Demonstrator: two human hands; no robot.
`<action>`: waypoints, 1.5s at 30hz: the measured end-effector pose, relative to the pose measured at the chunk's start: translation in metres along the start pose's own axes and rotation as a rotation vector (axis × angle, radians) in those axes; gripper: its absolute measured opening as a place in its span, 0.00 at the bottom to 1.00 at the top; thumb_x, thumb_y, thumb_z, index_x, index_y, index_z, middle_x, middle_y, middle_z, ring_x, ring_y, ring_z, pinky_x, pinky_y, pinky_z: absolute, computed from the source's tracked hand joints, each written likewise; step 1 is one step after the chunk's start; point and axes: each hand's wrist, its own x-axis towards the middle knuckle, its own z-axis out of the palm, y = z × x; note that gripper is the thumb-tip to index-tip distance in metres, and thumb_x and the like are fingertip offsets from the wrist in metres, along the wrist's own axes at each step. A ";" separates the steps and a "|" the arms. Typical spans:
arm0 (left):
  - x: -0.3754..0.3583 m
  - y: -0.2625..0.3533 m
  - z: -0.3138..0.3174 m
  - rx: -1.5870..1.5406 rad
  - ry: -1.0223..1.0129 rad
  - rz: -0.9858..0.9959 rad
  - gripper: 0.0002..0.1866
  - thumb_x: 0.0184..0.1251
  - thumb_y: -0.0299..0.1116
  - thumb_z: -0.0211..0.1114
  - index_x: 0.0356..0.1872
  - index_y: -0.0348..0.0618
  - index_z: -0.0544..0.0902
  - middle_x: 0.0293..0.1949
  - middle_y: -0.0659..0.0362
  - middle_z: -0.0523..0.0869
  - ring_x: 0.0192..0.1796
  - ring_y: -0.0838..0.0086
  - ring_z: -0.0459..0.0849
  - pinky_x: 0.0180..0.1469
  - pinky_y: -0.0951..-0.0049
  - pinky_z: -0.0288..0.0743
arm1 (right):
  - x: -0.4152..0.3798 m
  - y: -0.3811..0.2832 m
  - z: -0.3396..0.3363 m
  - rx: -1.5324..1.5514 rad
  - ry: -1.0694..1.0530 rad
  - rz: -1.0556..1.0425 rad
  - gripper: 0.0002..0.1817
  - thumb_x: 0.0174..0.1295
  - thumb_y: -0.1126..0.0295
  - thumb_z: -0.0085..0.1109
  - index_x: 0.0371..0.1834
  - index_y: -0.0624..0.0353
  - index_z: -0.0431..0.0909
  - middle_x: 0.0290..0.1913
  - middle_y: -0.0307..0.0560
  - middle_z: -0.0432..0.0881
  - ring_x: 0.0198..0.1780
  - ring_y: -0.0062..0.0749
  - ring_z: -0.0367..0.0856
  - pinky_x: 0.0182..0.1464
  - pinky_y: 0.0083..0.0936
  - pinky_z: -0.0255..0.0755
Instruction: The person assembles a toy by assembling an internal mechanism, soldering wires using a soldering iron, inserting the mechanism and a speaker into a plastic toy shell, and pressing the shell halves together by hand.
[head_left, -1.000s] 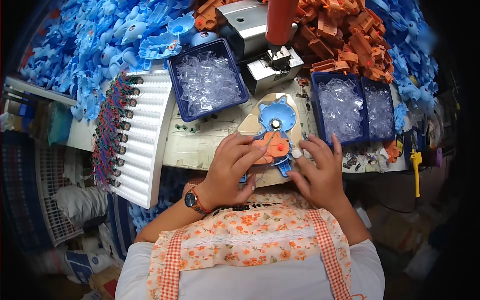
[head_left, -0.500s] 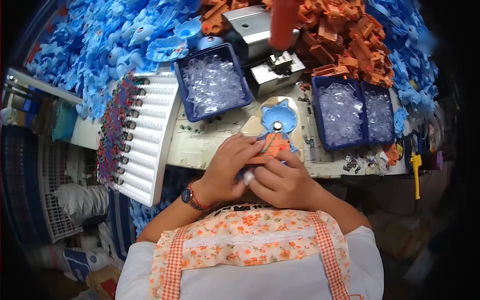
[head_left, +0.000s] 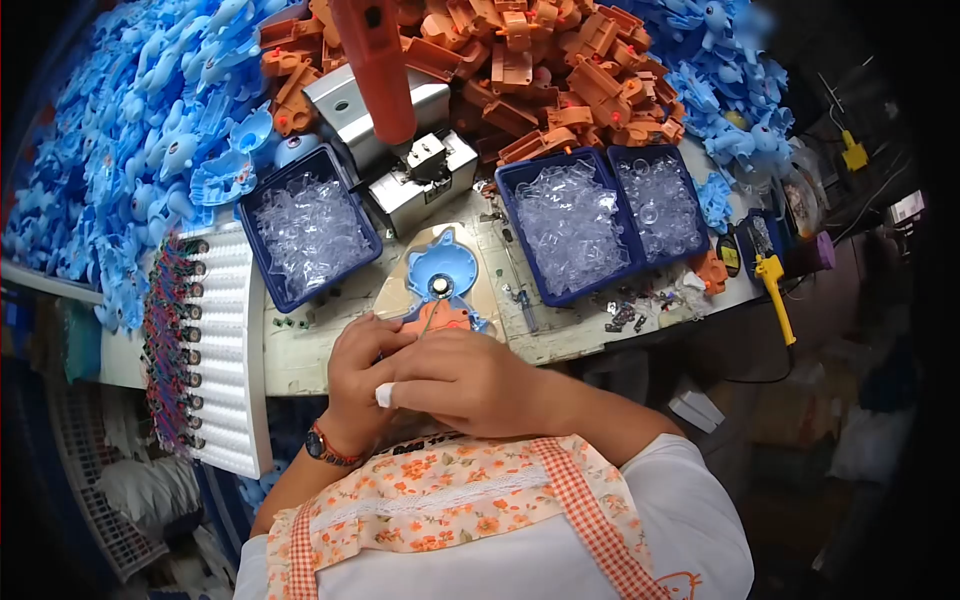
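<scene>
A blue plastic shell [head_left: 443, 266] with a round metal-like piece at its middle lies in a tan holder [head_left: 484, 292] on the bench. Just below it is an orange plastic part [head_left: 440, 318], partly covered by my hands. My left hand [head_left: 362, 368] is at the orange part's left side, its fingers closed together near the edge; what they grip is hidden. Over the lower side of the part, my right hand [head_left: 455, 378] is closed, with white wrapping on one finger. A thin strand rises from the orange part; whatever my right fingers pinch is too small to name.
Blue bins [head_left: 311, 227] of clear plastic pieces flank the holder. A metal press [head_left: 425, 180] stands behind, with a red handle [head_left: 375, 75]. Orange parts [head_left: 560, 75] and blue shells [head_left: 150, 130] are heaped beyond. Wired components line a white foam tray [head_left: 228, 350] at left.
The view has shifted right, so the bench things appear farther left. My right hand has moved in over the orange part and closer to my left hand.
</scene>
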 end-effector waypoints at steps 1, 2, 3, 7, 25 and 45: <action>0.001 0.002 -0.001 -0.002 0.003 0.002 0.12 0.54 0.35 0.70 0.40 0.48 0.89 0.40 0.58 0.86 0.49 0.57 0.84 0.58 0.48 0.74 | 0.004 -0.001 -0.015 -0.056 0.008 0.016 0.10 0.52 0.78 0.66 0.39 0.58 0.83 0.43 0.42 0.86 0.41 0.40 0.85 0.43 0.33 0.77; 0.004 0.006 -0.003 0.030 -0.008 0.001 0.11 0.54 0.34 0.71 0.40 0.49 0.89 0.39 0.58 0.86 0.49 0.57 0.85 0.58 0.48 0.74 | 0.004 -0.002 -0.038 -0.111 0.017 0.032 0.11 0.50 0.78 0.66 0.38 0.57 0.83 0.43 0.42 0.86 0.42 0.39 0.85 0.44 0.32 0.77; 0.005 0.009 -0.003 0.062 -0.021 0.000 0.11 0.54 0.33 0.71 0.40 0.50 0.89 0.39 0.58 0.86 0.49 0.58 0.85 0.58 0.49 0.74 | -0.018 0.009 -0.056 -0.369 0.148 0.120 0.11 0.49 0.78 0.66 0.36 0.56 0.85 0.43 0.43 0.87 0.43 0.38 0.85 0.44 0.31 0.76; 0.003 0.011 -0.001 0.050 0.030 -0.028 0.11 0.55 0.30 0.73 0.41 0.49 0.89 0.39 0.58 0.86 0.49 0.59 0.85 0.59 0.50 0.72 | -0.055 0.028 -0.161 -1.152 0.185 0.551 0.11 0.46 0.80 0.68 0.35 0.56 0.85 0.42 0.43 0.84 0.47 0.44 0.81 0.51 0.39 0.72; 0.001 0.008 0.002 -0.003 0.028 -0.024 0.13 0.56 0.26 0.71 0.43 0.47 0.88 0.42 0.58 0.85 0.52 0.60 0.83 0.61 0.51 0.70 | -0.047 0.007 -0.112 -0.540 0.008 0.354 0.11 0.48 0.77 0.69 0.35 0.60 0.81 0.42 0.47 0.80 0.45 0.41 0.79 0.50 0.34 0.70; -0.001 0.004 0.005 -0.027 0.064 -0.012 0.12 0.55 0.28 0.71 0.43 0.49 0.87 0.43 0.61 0.85 0.53 0.62 0.82 0.62 0.51 0.70 | -0.022 -0.011 -0.039 -0.675 -0.105 0.461 0.10 0.45 0.73 0.73 0.31 0.56 0.83 0.36 0.39 0.85 0.43 0.34 0.82 0.63 0.48 0.62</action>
